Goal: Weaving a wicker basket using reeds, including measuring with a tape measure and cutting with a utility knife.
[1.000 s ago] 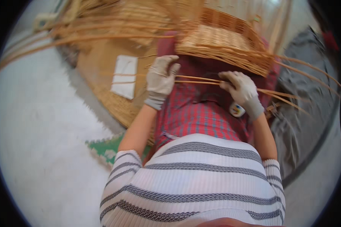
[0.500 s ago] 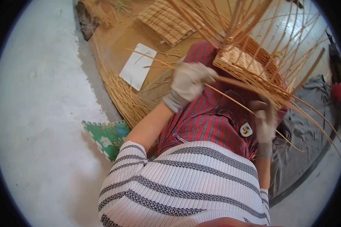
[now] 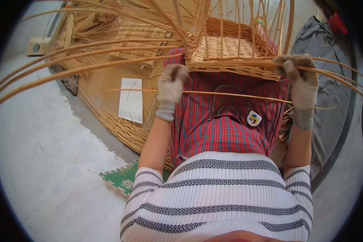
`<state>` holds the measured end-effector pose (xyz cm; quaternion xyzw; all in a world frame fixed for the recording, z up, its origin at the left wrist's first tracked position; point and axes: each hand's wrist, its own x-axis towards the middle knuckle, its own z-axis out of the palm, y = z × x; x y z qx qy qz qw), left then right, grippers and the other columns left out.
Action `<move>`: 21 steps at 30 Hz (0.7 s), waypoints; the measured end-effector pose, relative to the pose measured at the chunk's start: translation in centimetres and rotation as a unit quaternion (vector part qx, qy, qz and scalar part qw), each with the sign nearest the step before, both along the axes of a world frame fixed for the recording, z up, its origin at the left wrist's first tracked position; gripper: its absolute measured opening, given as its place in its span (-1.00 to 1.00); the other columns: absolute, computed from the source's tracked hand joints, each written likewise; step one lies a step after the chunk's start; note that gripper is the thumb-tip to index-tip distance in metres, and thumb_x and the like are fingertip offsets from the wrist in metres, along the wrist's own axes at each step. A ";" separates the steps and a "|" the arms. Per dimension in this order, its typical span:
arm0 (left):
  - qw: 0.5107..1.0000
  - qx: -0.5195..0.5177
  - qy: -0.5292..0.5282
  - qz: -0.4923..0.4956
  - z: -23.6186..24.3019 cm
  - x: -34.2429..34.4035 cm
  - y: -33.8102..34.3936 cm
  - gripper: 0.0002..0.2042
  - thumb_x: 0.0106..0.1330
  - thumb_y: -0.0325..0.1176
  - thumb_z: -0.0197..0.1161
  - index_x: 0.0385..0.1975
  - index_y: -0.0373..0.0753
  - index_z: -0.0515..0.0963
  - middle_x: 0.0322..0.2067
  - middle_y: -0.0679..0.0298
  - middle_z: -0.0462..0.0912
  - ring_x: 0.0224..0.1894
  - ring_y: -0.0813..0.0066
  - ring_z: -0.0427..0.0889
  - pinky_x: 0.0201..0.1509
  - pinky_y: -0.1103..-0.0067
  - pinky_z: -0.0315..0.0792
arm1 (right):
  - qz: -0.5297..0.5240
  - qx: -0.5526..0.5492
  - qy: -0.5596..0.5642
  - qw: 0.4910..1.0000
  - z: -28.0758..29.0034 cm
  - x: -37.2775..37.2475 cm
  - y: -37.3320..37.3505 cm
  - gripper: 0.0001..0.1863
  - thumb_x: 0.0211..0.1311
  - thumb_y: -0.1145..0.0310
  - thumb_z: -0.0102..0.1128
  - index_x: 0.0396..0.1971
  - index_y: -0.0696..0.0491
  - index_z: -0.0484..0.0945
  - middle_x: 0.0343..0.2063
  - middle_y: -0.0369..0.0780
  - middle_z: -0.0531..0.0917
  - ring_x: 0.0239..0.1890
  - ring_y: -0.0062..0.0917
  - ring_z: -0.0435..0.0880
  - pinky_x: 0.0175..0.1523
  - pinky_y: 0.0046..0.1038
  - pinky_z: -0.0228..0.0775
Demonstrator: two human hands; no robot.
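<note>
A half-woven wicker basket (image 3: 234, 66) with a pale woven base and tall upright stakes rests across my knees. My left hand (image 3: 171, 88), in a greyish-white work glove, is closed in a fist just short of the basket's near left corner. A thin wicker rod (image 3: 234, 94) runs crosswise through that fist and passes by my right wrist. At the near right corner my right hand (image 3: 300, 78), gloved too, is closed round the wicker rods that run along the basket's near wall. Its fingertips are partly hidden behind those rods.
Long bent rods (image 3: 88, 68) stick out leftward from the basket. Further left are a woven mat (image 3: 143, 40), a white sheet (image 3: 130, 101), and a bundle of thin rods (image 3: 117, 129). A green foam mat (image 3: 123, 177) lies by my left side, grey cloth (image 3: 326, 105) at my right.
The basket has turned and moved left, so its near wall faces me squarely. My left hand moved left and my right hand rose onto the rods at the right corner.
</note>
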<state>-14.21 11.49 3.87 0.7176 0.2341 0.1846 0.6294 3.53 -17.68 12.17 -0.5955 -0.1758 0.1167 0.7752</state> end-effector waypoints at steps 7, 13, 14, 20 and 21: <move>0.992 -0.111 0.024 0.058 -1.6 3.5 2.2 -0.71 0.28 -0.50 0.34 -0.03 -0.29 0.48 -0.28 0.23 0.68 -0.71 0.63 0.41 -0.75 0.69 0.29 | 0.032 0.059 0.096 0.993 -5.4 0.5 1.9 -0.88 0.32 0.63 0.17 -0.25 0.09 0.46 -0.19 -0.16 0.68 -0.14 -0.46 0.71 -0.07 -0.45 0.71; 0.989 -0.052 0.091 0.101 -2.1 3.8 2.0 -0.69 0.23 -0.40 0.41 -0.08 -0.29 0.51 -0.40 0.27 0.66 -0.73 0.63 0.38 -0.72 0.67 0.26 | 0.060 0.067 0.154 0.984 -10.0 0.4 1.0 -0.87 0.33 0.65 0.14 -0.23 0.09 0.47 -0.15 -0.13 0.68 -0.07 -0.42 0.71 0.02 -0.39 0.71; 0.989 -0.047 0.091 0.105 -2.2 3.8 2.3 -0.70 0.24 -0.41 0.41 -0.09 -0.30 0.50 -0.39 0.27 0.66 -0.73 0.63 0.38 -0.71 0.67 0.27 | 0.079 0.085 0.119 0.986 -10.3 0.6 1.0 -0.87 0.33 0.64 0.15 -0.22 0.09 0.47 -0.14 -0.12 0.68 -0.05 -0.41 0.70 0.04 -0.37 0.70; 0.990 -0.052 0.077 0.110 -1.9 3.3 1.9 -0.74 0.28 -0.43 0.38 -0.09 -0.31 0.52 -0.36 0.27 0.66 -0.69 0.65 0.42 -0.66 0.70 0.34 | 0.030 0.120 0.228 0.966 -12.0 0.9 1.6 -0.87 0.29 0.57 0.25 -0.24 0.08 0.50 -0.14 -0.15 0.68 -0.06 -0.37 0.71 0.02 -0.28 0.72; 0.987 -0.076 0.063 0.124 -1.4 3.2 1.3 -0.74 0.29 -0.44 0.36 -0.08 -0.32 0.53 -0.34 0.26 0.66 -0.66 0.65 0.46 -0.63 0.70 0.37 | 0.032 0.150 0.245 0.957 -12.4 0.7 1.6 -0.87 0.28 0.56 0.25 -0.24 0.07 0.51 -0.14 -0.15 0.68 -0.05 -0.37 0.71 0.02 -0.27 0.73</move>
